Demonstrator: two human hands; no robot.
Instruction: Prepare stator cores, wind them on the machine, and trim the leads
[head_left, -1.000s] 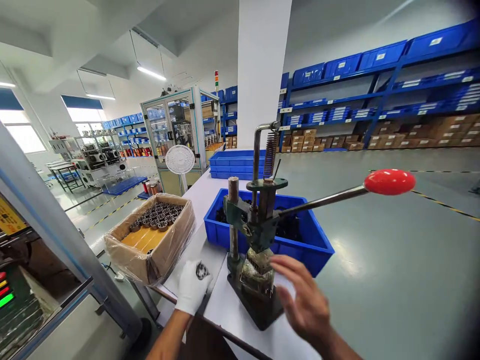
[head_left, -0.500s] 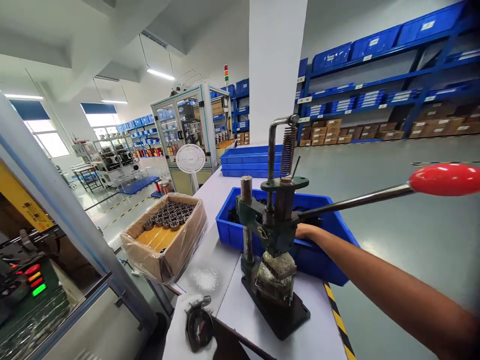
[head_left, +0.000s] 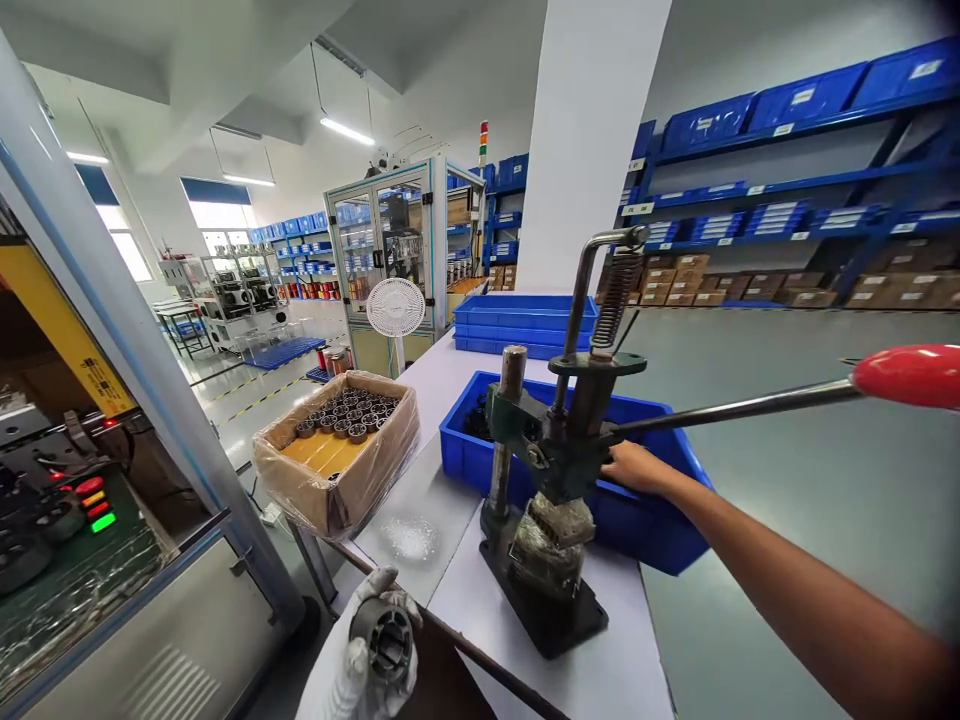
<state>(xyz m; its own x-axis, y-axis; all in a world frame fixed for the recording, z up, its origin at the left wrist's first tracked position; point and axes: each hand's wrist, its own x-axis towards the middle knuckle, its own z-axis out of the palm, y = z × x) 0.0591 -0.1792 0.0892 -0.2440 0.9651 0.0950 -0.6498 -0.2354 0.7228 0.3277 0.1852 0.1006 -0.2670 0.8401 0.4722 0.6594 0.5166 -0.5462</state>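
My left hand (head_left: 339,662), in a white glove, is wrapped round a dark grey stator core (head_left: 367,622) at the bottom of the view, its slotted open end facing up. My bare right hand (head_left: 636,467) reaches into the blue bin (head_left: 645,530) behind the hand press (head_left: 559,435). The press and the bin wall hide its fingertips, so what they touch cannot be made out. Small black parts (head_left: 478,418) lie in the bin's left end. Between my hands stands the dark green press, with a coil spring on top and a red-knobbed lever (head_left: 750,405) stretching right.
A plastic-lined carton (head_left: 296,492) with several stator cores sits at the table's left edge. White granules (head_left: 411,538) lie on the white tabletop (head_left: 457,600). Stacked blue trays (head_left: 517,335) are behind the bin. A machine frame (head_left: 150,290) rises at left.
The view has shifted a little to the left. My left hand has turned and come up clearer, showing the stator core's slotted end. My right hand remains in the bin, slightly moved.
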